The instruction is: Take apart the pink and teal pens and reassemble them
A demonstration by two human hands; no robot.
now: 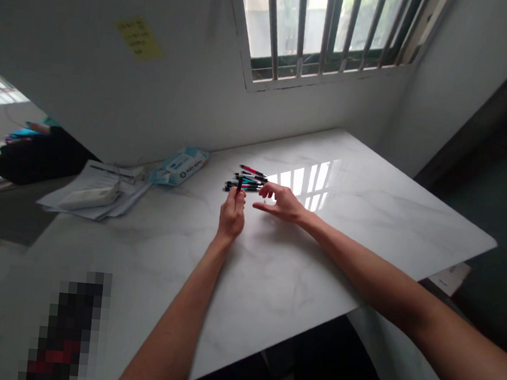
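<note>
Several pens (249,180) with black, pink and teal barrels lie in a small heap on the white marble table (358,205), below the window. My left hand (232,213) is closed round one dark pen (238,184), held upright just in front of the heap. My right hand (281,202) hovers to the right of the heap with its fingers apart, fingertips close to the pens, holding nothing.
A pack of wet wipes (180,166) lies left of the pens by the wall. A stack of papers (97,194) sits further left. A yellow note (139,38) is stuck on the wall. The barred window (325,30) is above. The table's right edge drops to a dark floor.
</note>
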